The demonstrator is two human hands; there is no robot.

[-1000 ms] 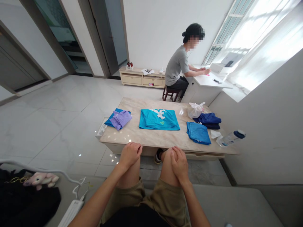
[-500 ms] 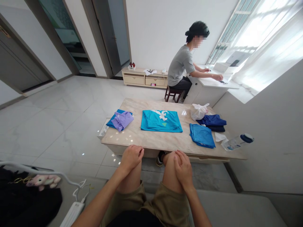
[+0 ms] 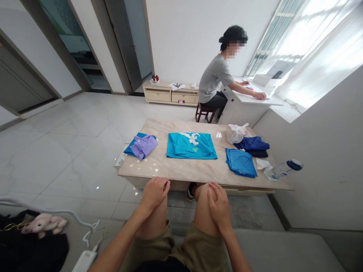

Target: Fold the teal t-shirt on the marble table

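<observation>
Marbled worktop (image 3: 195, 169) bears a folded turquoise garment (image 3: 184, 149) at twelve o'clock; I have left fingers (image 3: 162, 182) and right fingers (image 3: 217, 190) loosely curved, empty, on knees (image 3: 202, 193); plastic bag (image 3: 236, 134) at one, contents indistinct.

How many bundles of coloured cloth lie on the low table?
4: a purple-topped bundle at left, a turquoise bundle in the middle, a bright blue bundle at right, and a navy bundle behind that. Folds may hide more.
</observation>
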